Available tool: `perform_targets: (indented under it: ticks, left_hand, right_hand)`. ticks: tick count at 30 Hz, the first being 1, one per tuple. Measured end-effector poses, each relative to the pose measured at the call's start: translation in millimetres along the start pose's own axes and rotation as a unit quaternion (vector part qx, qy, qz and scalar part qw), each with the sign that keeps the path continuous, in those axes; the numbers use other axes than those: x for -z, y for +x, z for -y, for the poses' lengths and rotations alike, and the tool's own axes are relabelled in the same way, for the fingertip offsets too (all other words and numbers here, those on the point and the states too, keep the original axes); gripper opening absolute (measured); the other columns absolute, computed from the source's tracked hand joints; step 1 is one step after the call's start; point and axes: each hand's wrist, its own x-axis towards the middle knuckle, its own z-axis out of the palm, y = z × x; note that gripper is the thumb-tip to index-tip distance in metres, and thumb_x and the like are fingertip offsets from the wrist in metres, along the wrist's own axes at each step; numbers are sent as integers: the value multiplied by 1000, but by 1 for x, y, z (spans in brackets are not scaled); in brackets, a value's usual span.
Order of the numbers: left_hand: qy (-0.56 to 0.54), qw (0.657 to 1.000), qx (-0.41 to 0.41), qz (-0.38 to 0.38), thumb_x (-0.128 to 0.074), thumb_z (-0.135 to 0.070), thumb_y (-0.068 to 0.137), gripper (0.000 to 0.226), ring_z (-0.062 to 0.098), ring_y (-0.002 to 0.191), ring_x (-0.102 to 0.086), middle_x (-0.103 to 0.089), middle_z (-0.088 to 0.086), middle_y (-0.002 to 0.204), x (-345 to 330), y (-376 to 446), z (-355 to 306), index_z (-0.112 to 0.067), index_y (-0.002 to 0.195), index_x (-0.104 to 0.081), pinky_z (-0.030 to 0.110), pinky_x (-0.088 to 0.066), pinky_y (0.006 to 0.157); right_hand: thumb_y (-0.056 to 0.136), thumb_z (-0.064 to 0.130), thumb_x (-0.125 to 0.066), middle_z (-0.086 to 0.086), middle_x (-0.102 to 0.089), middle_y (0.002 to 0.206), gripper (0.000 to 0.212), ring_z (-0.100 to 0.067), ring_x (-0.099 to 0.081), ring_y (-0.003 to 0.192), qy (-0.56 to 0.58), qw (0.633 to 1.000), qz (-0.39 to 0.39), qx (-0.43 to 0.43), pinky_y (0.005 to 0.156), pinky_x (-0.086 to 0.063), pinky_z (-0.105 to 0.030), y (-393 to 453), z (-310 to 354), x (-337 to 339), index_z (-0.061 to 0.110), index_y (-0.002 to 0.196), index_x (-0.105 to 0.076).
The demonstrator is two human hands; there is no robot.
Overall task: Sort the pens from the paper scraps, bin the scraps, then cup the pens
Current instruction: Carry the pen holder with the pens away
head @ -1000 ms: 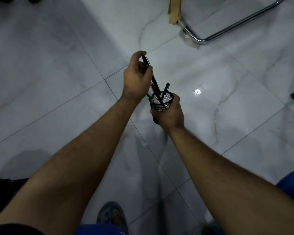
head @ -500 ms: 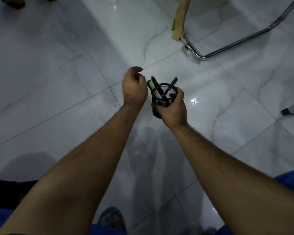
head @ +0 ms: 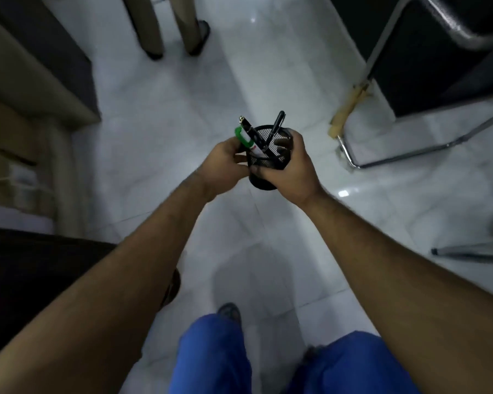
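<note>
Above the pale tiled floor (head: 268, 66), at the centre of the view, a black mesh cup (head: 264, 177) is shown held in mid-air, carried by no surface. Three pens are seen standing in it, all tilted: a green-capped marker (head: 243, 137) leaning over the left rim, a black pen (head: 249, 129) just beside it, and a second black pen (head: 278, 122) leaning toward the far right rim. No paper scraps and no bin are visible.

The cup is judged to be light and stiff, its wire mesh affording a good grip but yielding somewhat if squeezed hard. The wall, below the rim, is taken to be the best place of hold, so that the mouth is left free. The pens are judged light, rigid and smooth; being loose and top-heavy where they project, they could be tipped out if the cup were tilted.

The right hand (head: 292, 172) is shown closed around the right wall of the cup, with one fingertip (head: 282, 143) visible through the mesh at the far side. The left hand (head: 222, 163) is shown curled against the left wall, just below the marker; whether it grips the cup or merely steadies it cannot be told, as its fingertips are partly hidden. A chrome chair frame (head: 404, 156) is seen at the right. The cupping step is judged to be at or near its end.
</note>
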Motion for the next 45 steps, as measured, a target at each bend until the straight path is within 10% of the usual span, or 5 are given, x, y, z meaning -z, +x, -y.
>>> perform_targets:
  ticks: [7,19,33,37,45]
  left_hand:
    - [2,991,-16,-135,-70,12,75,55,10,104,-62,-63,4,120,97,-161,-155,-7,124,-53,14,-56,75]
    - [0,893,3,-450,-85,-17,65,55,10,100,-70,-73,3,110,213,-435,-217,-15,115,-64,34,-58,87]
    - [-17,815,106,-570,-91,-35,59,68,5,98,-67,-70,-13,103,415,-511,-73,-24,116,-55,21,-55,77]
    - [-43,804,109,-583,-93,-26,58,68,-7,87,-64,-70,-12,98,460,-494,-37,-21,114,-54,4,-48,62]
    - [-36,790,137,-597,-90,-33,59,68,5,84,-64,-67,-9,97,505,-470,2,-19,114,-52,5,-45,62]
  right_hand:
    - [73,21,-84,8,-69,115,66,-8,-68,107,44,987,141,63,95,-54,-30,-46,223,-29,19,128,-47]
    - [70,33,-69,1,-60,128,68,-10,-59,118,-17,886,414,206,102,-49,-34,-159,445,-161,32,135,-52]
    - [75,22,-70,2,-63,127,64,-15,-69,102,-65,844,513,145,85,-60,-44,-190,478,-435,29,137,-56]
    - [83,3,-54,-2,-62,128,59,-4,-57,69,-77,853,509,91,50,-47,-13,-175,466,-496,25,137,-57]
    - [81,5,-50,1,-63,126,59,-19,-63,111,-93,877,471,22,91,-57,-37,-160,448,-563,26,136,-56]
